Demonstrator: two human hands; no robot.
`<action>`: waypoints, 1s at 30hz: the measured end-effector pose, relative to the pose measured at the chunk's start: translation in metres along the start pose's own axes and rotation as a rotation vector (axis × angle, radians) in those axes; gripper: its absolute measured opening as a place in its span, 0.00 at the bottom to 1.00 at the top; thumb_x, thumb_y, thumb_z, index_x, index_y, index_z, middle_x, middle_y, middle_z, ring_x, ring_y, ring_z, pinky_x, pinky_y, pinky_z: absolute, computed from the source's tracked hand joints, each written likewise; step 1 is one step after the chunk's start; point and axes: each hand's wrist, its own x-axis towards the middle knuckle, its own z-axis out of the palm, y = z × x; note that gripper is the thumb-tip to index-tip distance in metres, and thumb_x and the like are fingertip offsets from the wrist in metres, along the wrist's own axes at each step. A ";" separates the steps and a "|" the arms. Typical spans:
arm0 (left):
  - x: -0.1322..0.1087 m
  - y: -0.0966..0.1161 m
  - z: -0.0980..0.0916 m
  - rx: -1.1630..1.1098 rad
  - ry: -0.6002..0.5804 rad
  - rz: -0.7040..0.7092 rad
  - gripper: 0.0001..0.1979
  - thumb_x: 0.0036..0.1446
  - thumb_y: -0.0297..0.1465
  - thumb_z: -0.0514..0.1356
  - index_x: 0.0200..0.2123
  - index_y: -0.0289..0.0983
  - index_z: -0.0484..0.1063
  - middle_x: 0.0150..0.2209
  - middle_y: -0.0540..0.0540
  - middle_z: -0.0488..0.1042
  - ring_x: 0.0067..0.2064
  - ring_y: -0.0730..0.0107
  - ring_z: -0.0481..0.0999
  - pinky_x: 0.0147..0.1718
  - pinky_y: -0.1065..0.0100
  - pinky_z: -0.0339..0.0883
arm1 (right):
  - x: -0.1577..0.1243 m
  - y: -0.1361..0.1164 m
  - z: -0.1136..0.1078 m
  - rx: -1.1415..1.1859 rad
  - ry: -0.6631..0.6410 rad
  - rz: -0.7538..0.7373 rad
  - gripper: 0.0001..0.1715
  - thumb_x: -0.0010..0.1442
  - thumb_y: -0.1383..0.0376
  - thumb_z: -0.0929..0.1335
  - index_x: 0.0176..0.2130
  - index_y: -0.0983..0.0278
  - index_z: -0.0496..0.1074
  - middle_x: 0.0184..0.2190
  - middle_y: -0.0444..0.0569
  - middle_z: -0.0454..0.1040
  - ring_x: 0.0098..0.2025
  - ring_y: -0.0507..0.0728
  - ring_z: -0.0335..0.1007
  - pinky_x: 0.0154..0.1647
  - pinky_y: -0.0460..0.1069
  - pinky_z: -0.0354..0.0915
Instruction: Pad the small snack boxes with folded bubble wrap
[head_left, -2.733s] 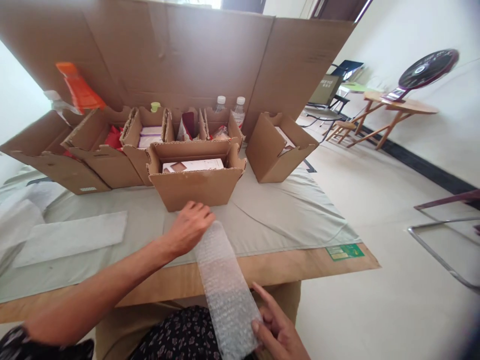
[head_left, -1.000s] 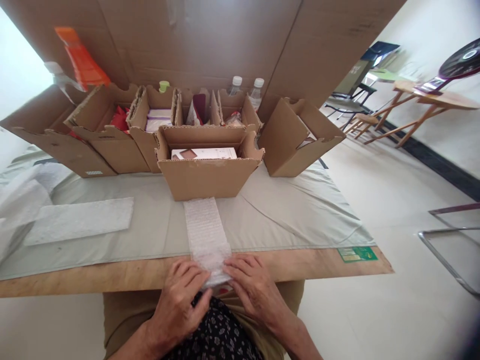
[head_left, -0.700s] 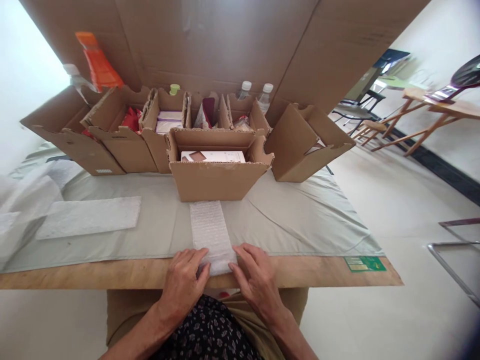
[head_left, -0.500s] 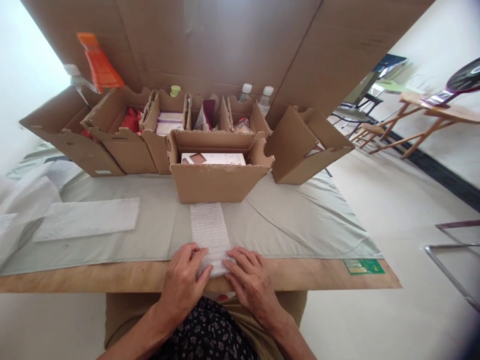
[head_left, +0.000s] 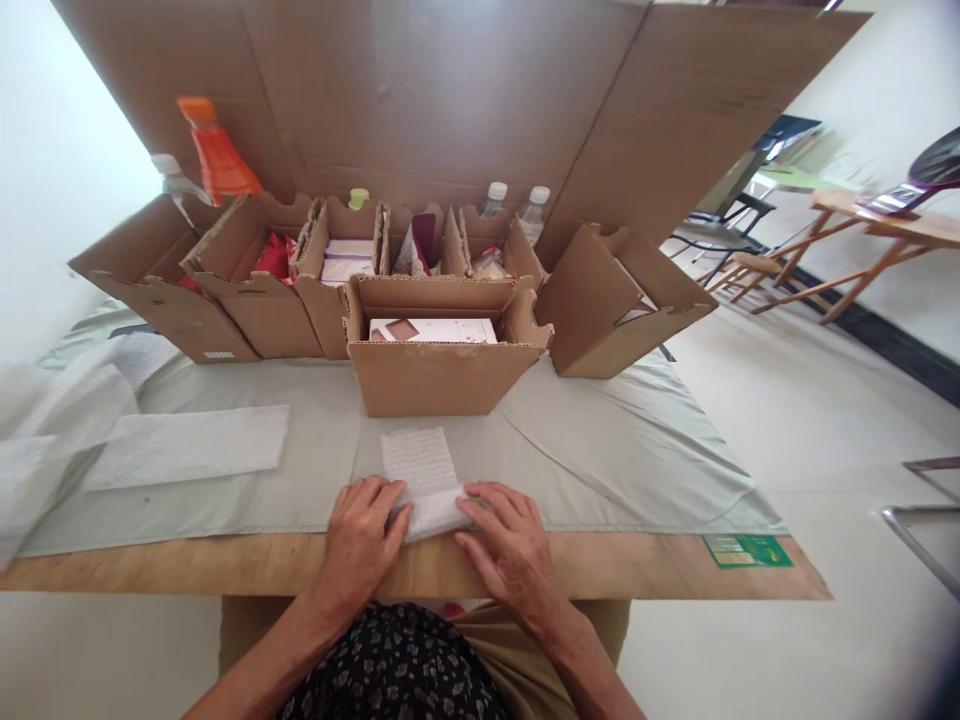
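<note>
A strip of bubble wrap (head_left: 421, 458) lies on the pale cloth, its near end rolled into a thick bundle at the table's front edge. Whatever the roll may contain is hidden. My left hand (head_left: 365, 532) grips the left end of the roll, thumb and fingers closed around it. On the opposite end, my right hand (head_left: 506, 540) holds the roll between thumb and curled fingers. Just beyond the strip stands an open cardboard box (head_left: 427, 385) with a white carton (head_left: 442, 330) in it.
A row of cardboard boxes (head_left: 281, 325) lines the back, before a tall cardboard panel (head_left: 450, 110). More bubble wrap (head_left: 191, 448) lies at left. Bottles, one an orange bottle (head_left: 221, 160), rise behind the boxes. A green card (head_left: 748, 551) lies at the front right edge.
The bubble wrap has been rolled further away from me; its flat part is shorter and the roll thicker. Both hands moved along with it. The view has tilted slightly.
</note>
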 end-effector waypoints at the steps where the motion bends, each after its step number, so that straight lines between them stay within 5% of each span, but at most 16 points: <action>1: 0.000 0.000 -0.002 0.000 0.012 0.007 0.08 0.66 0.29 0.56 0.44 0.37 0.75 0.38 0.43 0.78 0.42 0.58 0.76 0.42 0.57 0.68 | 0.000 0.000 0.001 -0.010 -0.045 -0.026 0.20 0.64 0.69 0.66 0.55 0.60 0.72 0.54 0.57 0.75 0.57 0.65 0.68 0.53 0.60 0.65; 8: -0.016 0.007 -0.023 -0.153 -0.010 0.129 0.13 0.63 0.29 0.59 0.51 0.36 0.71 0.44 0.41 0.78 0.49 0.56 0.73 0.51 0.52 0.65 | 0.014 -0.001 -0.003 -0.012 -0.112 -0.066 0.12 0.61 0.72 0.67 0.44 0.61 0.75 0.52 0.55 0.77 0.60 0.67 0.66 0.55 0.62 0.63; 12: -0.016 -0.001 -0.024 -0.199 -0.022 0.030 0.09 0.65 0.28 0.56 0.47 0.37 0.73 0.36 0.45 0.79 0.40 0.62 0.75 0.42 0.59 0.69 | 0.022 -0.009 -0.010 0.119 -0.183 -0.030 0.09 0.64 0.70 0.67 0.43 0.61 0.75 0.48 0.52 0.78 0.56 0.63 0.69 0.54 0.59 0.63; 17: -0.010 -0.021 -0.022 -0.103 0.040 -0.142 0.14 0.66 0.38 0.56 0.46 0.36 0.75 0.36 0.43 0.78 0.38 0.58 0.77 0.40 0.57 0.71 | 0.042 -0.011 0.014 0.047 -0.150 0.139 0.11 0.67 0.67 0.66 0.47 0.63 0.75 0.41 0.52 0.81 0.45 0.61 0.73 0.48 0.57 0.64; 22: -0.006 -0.029 -0.029 -0.103 -0.025 -0.259 0.16 0.64 0.39 0.57 0.48 0.35 0.74 0.37 0.43 0.78 0.36 0.60 0.77 0.34 0.61 0.74 | 0.064 -0.006 0.035 -0.064 -0.109 0.191 0.22 0.65 0.65 0.68 0.56 0.68 0.72 0.55 0.62 0.75 0.58 0.69 0.66 0.55 0.62 0.61; 26: 0.006 -0.028 -0.030 -0.061 -0.045 -0.215 0.18 0.60 0.36 0.58 0.51 0.36 0.73 0.45 0.39 0.78 0.45 0.54 0.77 0.46 0.53 0.73 | 0.070 -0.001 0.035 0.027 -0.170 0.180 0.17 0.62 0.65 0.69 0.50 0.69 0.74 0.61 0.64 0.70 0.64 0.71 0.60 0.61 0.65 0.58; 30: 0.025 -0.033 -0.035 -0.205 -0.162 -0.179 0.32 0.52 0.35 0.61 0.61 0.35 0.66 0.57 0.35 0.73 0.58 0.47 0.71 0.58 0.45 0.65 | 0.065 -0.007 0.026 0.200 -0.183 0.113 0.08 0.63 0.67 0.68 0.44 0.63 0.74 0.53 0.56 0.77 0.57 0.64 0.70 0.57 0.59 0.62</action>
